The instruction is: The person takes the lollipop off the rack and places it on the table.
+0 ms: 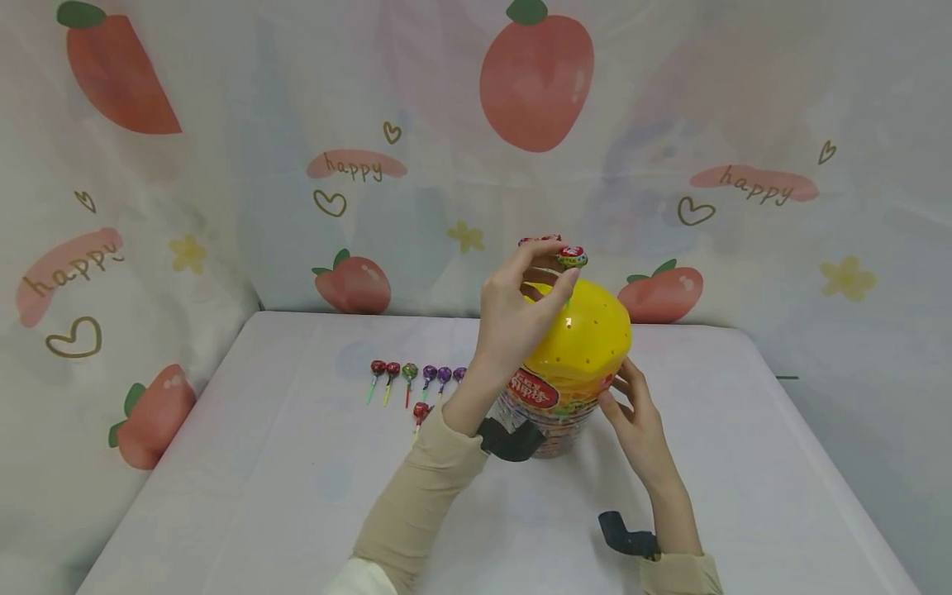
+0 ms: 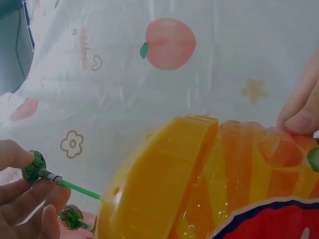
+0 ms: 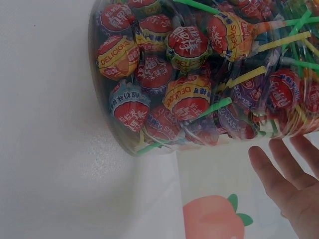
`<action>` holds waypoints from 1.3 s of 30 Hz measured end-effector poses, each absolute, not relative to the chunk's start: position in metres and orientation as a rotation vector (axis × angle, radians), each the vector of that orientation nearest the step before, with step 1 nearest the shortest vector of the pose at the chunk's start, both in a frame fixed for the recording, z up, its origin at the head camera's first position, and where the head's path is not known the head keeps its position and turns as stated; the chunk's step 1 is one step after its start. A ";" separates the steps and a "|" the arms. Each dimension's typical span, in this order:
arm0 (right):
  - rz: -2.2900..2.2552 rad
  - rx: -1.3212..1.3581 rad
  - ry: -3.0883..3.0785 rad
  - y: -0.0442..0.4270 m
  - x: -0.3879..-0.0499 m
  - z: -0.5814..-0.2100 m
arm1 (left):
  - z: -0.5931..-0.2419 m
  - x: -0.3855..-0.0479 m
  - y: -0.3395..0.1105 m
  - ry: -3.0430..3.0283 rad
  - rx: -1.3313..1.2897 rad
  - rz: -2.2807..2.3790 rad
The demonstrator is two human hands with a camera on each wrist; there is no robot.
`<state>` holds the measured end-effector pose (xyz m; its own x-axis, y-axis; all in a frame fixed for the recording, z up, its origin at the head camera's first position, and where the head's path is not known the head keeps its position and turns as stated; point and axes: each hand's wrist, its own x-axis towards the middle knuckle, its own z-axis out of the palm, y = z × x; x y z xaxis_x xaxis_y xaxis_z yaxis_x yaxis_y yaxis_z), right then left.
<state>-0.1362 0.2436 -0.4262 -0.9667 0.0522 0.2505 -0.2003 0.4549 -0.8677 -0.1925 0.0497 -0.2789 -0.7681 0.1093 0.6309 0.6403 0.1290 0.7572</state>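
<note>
A clear jar (image 3: 149, 74) packed with wrapped lollipops stands on the table, topped by a yellow lid (image 1: 587, 330) with small holes. My left hand (image 1: 513, 318) is above the lid, pinching a green-wrapped lollipop (image 2: 34, 167) by its head. Its green stick points down to the lid, the tip meeting the surface near the rim of a hole. Another lollipop (image 2: 71, 216) stands in the lid close by, partly behind the left fingers. My right hand (image 1: 638, 426) touches the jar's right side below the lid, its fingers spread and fairly straight.
Left of the jar, several lollipops (image 1: 409, 372) lie in a row on the white table (image 1: 297, 479); one red lollipop (image 1: 421, 409) lies nearer, partly hidden by the left arm. A patterned cloth backdrop (image 1: 431, 198) rises behind the table.
</note>
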 end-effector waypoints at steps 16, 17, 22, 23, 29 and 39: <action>1.496 0.118 -2.460 0.244 -0.134 -0.426 | -0.307 -0.164 0.020 -1.916 -0.652 -1.678; 1.493 0.120 -2.459 0.244 -0.134 -0.427 | -0.310 -0.162 0.018 -1.916 -0.643 -1.680; 1.499 0.129 -2.446 0.244 -0.134 -0.427 | -0.324 -0.154 0.011 -1.941 -0.584 -1.696; 1.503 0.129 -2.445 0.244 -0.134 -0.427 | -0.328 -0.153 0.009 -1.946 -0.572 -1.701; 1.510 0.133 -2.448 0.244 -0.134 -0.428 | -0.349 -0.150 -0.003 -1.965 -0.458 -1.746; 1.518 0.129 -2.449 0.244 -0.136 -0.429 | -0.383 -0.151 -0.029 -1.991 -0.156 -1.794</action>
